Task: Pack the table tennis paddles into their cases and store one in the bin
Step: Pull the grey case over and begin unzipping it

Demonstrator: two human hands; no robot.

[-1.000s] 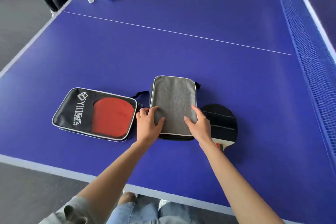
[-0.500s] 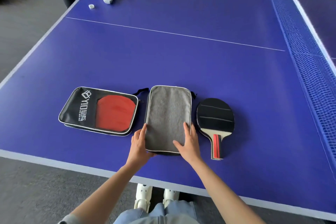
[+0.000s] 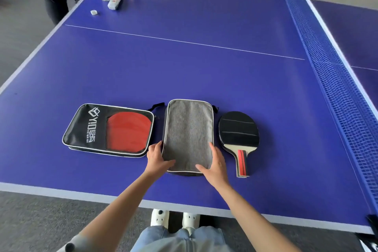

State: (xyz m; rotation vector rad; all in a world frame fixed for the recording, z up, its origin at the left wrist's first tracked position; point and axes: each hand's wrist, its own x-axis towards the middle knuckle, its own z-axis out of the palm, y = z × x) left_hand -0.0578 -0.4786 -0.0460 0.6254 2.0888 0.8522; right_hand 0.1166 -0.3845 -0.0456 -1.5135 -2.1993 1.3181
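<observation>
On the smooth blue bench lies a rectangular grey woven-fabric case with white piping. The left hand and right hand grip its near corners, thumbs on top. Beside it — a black-rubber paddle; left, a glossy black case showing a round red paddle.

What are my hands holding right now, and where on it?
Both hands hold the grey case at its near end: left hand on the left edge, right hand on the right corner.
</observation>
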